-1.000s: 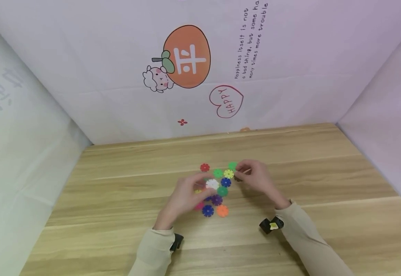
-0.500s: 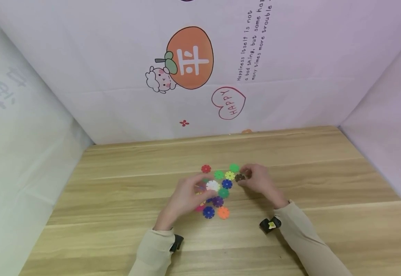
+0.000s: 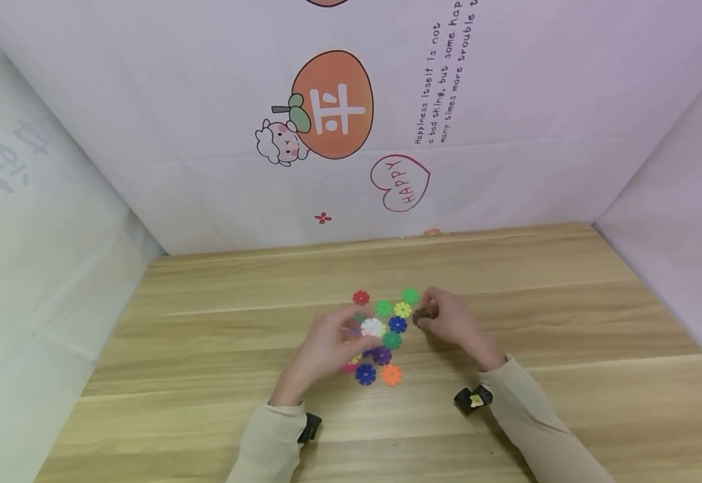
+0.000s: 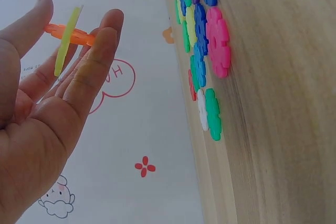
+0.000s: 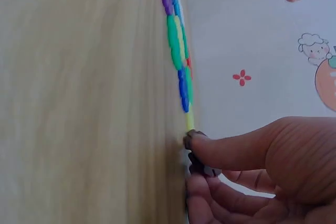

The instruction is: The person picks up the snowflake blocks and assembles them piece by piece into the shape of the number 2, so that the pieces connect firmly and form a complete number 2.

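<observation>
Your left hand point(image 4: 47, 103): fingertips pinch joined pair of snowflake discs, orange disc point(image 4: 71, 34) slotted through yellow-green disc point(image 4: 65, 43), held above table point(image 3: 206, 335). Your right hand point(image 3: 450, 322): thumb and fingers pinch brown disc point(image 5: 197, 153) at tabletop, just beside yellow disc point(image 3: 402, 309). Between hands: flat cluster of discs, white disc point(image 3: 373, 327), blue disc point(image 3: 365, 373), red disc point(image 3: 360, 297) at far edge.

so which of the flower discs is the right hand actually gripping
The brown plastic flower disc, pinched by the right hand at the right edge of the cluster; the other discs there lie loose on the wooden table.
</observation>
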A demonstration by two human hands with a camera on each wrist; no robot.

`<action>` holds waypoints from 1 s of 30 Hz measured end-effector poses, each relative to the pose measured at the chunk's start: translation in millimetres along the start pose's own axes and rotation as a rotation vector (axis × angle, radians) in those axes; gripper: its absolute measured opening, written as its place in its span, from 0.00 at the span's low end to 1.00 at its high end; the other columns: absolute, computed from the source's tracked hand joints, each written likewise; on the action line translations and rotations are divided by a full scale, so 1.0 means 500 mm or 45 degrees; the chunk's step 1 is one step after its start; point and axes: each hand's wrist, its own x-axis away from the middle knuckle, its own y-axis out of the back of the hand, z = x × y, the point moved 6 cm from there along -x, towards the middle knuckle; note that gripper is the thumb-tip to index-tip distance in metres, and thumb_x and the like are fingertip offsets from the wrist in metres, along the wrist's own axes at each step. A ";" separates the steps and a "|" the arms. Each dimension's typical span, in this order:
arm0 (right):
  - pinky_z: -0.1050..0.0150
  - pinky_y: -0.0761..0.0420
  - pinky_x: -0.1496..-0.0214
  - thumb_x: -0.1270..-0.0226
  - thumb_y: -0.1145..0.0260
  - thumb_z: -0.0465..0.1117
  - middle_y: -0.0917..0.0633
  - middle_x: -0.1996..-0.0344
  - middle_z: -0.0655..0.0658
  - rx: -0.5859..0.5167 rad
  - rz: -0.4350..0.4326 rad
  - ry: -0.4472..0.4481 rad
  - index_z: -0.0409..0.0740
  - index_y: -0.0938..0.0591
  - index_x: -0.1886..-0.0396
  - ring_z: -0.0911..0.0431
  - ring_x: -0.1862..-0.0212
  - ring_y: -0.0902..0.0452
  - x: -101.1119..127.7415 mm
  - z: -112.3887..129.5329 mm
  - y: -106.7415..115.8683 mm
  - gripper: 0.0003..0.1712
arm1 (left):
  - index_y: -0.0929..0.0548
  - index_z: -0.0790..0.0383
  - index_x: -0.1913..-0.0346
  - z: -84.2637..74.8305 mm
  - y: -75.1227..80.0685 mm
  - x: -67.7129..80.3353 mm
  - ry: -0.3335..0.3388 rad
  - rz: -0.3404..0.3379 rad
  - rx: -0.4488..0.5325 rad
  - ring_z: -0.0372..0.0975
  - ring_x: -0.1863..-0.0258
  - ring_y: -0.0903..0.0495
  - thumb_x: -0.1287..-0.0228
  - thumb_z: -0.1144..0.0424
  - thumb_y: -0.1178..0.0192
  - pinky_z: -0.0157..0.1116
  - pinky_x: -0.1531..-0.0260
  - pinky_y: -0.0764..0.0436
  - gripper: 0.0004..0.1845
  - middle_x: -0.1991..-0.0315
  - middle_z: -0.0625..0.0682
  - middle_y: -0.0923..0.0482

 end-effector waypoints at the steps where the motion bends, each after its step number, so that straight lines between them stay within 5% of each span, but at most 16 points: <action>1: 0.60 0.23 0.69 0.41 0.32 0.32 0.18 0.72 0.44 -0.006 0.000 0.011 0.40 0.24 0.64 0.52 0.69 0.24 0.002 0.005 0.000 0.09 | 0.22 0.51 0.44 0.000 0.000 0.001 0.002 0.002 0.004 0.41 0.56 0.19 0.38 0.54 0.35 0.34 0.59 0.18 0.20 0.51 0.48 0.20; 8: 0.57 0.19 0.65 0.39 0.33 0.34 0.14 0.67 0.43 -0.106 -0.068 0.167 0.42 0.21 0.64 0.53 0.66 0.19 0.021 0.060 0.008 0.06 | 0.22 0.52 0.44 -0.002 0.002 0.002 -0.003 -0.009 0.026 0.42 0.57 0.19 0.38 0.55 0.34 0.36 0.58 0.18 0.20 0.50 0.48 0.20; 16: 0.67 0.18 0.64 0.41 0.30 0.33 0.14 0.69 0.48 -0.221 -0.085 0.288 0.40 0.17 0.62 0.58 0.68 0.19 0.042 0.116 0.015 0.07 | 0.22 0.54 0.44 0.004 0.006 0.002 0.035 -0.043 0.013 0.40 0.59 0.18 0.37 0.55 0.36 0.37 0.60 0.18 0.19 0.53 0.47 0.18; 30: 0.68 0.17 0.65 0.42 0.31 0.30 0.15 0.70 0.46 -0.320 -0.023 0.432 0.42 0.18 0.67 0.58 0.68 0.19 0.054 0.143 0.002 0.06 | 0.23 0.54 0.42 0.008 0.005 0.006 0.094 -0.043 0.050 0.40 0.58 0.17 0.33 0.51 0.40 0.36 0.63 0.17 0.20 0.56 0.48 0.18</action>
